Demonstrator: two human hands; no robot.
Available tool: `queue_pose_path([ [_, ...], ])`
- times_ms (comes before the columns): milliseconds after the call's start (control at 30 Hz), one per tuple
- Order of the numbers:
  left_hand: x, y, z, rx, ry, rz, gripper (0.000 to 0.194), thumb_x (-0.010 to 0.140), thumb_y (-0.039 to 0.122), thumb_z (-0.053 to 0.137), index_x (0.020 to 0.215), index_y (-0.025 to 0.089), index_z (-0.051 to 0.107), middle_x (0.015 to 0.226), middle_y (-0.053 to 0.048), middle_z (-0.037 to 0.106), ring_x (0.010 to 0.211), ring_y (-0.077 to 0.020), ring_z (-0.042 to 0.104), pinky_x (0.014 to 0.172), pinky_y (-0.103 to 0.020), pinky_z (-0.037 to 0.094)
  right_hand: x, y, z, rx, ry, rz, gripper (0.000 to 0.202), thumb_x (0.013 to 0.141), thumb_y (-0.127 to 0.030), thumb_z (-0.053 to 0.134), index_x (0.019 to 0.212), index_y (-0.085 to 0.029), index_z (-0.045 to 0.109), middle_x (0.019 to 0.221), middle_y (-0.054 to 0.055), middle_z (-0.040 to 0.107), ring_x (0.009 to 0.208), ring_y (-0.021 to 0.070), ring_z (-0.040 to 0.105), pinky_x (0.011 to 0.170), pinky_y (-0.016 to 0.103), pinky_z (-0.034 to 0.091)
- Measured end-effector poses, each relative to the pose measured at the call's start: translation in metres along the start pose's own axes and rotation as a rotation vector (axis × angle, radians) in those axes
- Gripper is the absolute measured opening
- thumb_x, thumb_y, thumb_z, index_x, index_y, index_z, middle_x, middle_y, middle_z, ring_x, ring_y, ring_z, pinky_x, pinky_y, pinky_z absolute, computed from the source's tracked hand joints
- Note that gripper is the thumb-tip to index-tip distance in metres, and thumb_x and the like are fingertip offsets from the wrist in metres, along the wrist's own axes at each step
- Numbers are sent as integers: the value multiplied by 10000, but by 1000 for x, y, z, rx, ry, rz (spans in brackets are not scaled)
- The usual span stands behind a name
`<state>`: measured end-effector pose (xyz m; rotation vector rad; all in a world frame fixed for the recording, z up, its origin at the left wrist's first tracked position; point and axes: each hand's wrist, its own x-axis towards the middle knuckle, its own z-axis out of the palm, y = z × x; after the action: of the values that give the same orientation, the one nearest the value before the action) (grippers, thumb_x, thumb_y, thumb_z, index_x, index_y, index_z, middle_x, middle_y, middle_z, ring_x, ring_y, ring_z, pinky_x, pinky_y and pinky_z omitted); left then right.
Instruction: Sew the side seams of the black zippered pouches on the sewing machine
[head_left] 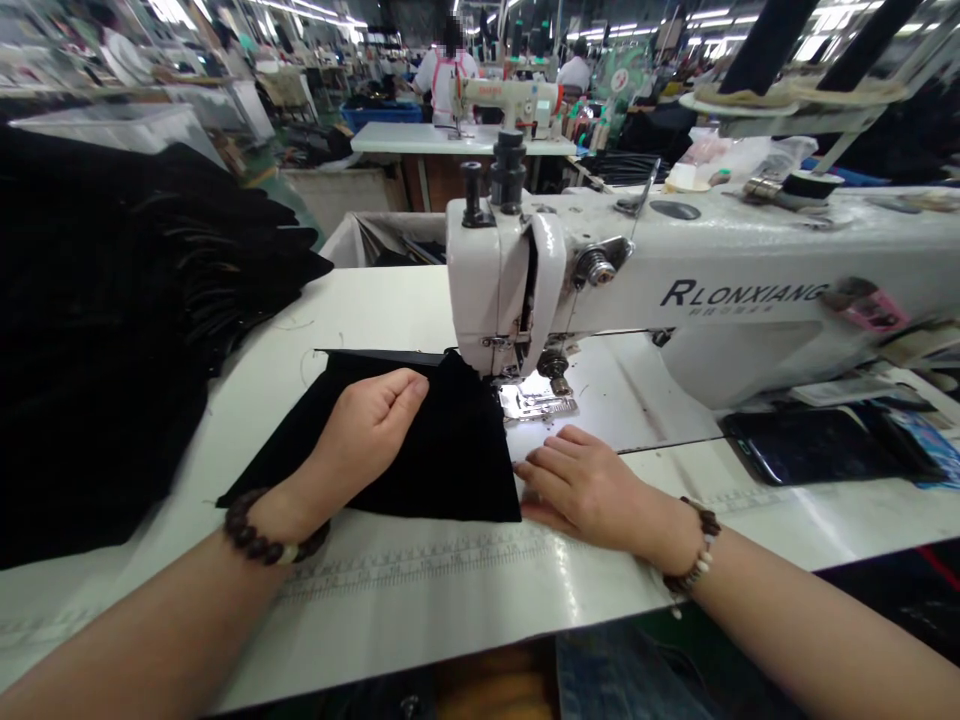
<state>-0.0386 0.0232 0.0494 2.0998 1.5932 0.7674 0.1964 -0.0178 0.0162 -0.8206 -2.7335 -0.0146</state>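
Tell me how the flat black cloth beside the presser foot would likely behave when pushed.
The black cloth is probably light, as it looks thin. Its straight edges and flat lie hint at slight stiffness. It may slide readily, since the tabletop looks glossy.

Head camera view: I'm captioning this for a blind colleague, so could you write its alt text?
A person's curled left hand is over a black fabric piece at a white sewing machine, with the right hand at the piece's right edge. Black cloth is heaped on the left; a dark phone lies on the right.
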Motion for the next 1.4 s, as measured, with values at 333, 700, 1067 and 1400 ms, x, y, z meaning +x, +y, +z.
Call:
queue_pose_path([
  [333, -6, -2, 1, -39, 5, 69, 321, 867, 353, 353, 614, 190, 466, 534, 39, 388, 498, -123, 398, 487, -239, 331, 6, 3, 10, 102, 35, 45, 301, 875, -292, 431, 1081, -98, 533, 1087, 137, 559, 965, 236, 484, 818, 388, 393],
  [700, -12, -6, 4, 27, 34, 237, 279, 895, 292, 362, 691, 184, 517, 649, 6, 577, 596, -142, 553, 527, -233, 422, 11, -3, 1, 292, -135, 49, 390, 873, -388, 455, 1165, -130, 462, 1144, 107, 575, 1128, 207, 464, 1033, 434, 214],
  [1067, -22, -5, 11, 120, 25, 502, 180, 886, 189, 364, 895, 149, 539, 817, -33, 629, 738, -142, 620, 656, -211, 506, -3, -4, -5, 120, -14, -157, 252, 892, -184, 420, 729, -131, 605, 1013, 90, 589, 756, 148, 516, 779, 325, 447],
  [1400, -30, 2, 17, 130, -23, 685, 188, 853, 123, 381, 881, 110, 566, 872, -77, 641, 797, -147, 622, 726, -236, 529, -7, -6, -1, 180, 24, -233, 258, 902, -145, 399, 795, -94, 628, 1050, 109, 617, 879, 160, 563, 830, 293, 465],
])
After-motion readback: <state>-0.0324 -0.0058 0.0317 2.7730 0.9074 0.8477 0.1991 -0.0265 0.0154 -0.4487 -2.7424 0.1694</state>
